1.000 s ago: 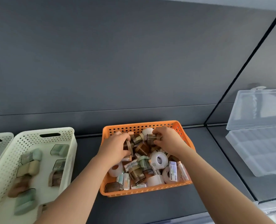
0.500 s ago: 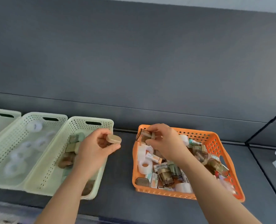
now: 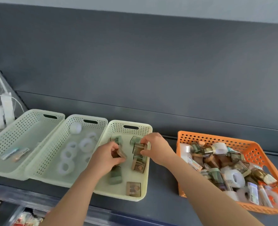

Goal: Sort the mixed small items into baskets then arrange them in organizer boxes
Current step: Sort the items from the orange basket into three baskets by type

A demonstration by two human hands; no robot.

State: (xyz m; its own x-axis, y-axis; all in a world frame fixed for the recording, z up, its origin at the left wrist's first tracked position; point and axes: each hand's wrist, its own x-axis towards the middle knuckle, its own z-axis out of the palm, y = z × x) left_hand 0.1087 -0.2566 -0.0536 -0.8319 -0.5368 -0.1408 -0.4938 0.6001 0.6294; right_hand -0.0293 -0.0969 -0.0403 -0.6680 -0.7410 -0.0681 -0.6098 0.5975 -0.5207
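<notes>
Over the cream basket (image 3: 117, 128) mid-shelf, left hand (image 3: 108, 159) pinches a tan case (image 3: 121, 154), right hand (image 3: 157, 149) a clear brown case (image 3: 138, 148), probably sorting like with like.

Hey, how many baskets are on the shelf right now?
4. Three cream ones side by side: left basket, middle basket, third basket, where left hand grips a tan case, right hand a clear case. Orange basket at far right. None looks hidden.

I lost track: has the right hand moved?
Yes. The right hand went left, out of the orange basket to over the nearest cream basket.
</notes>
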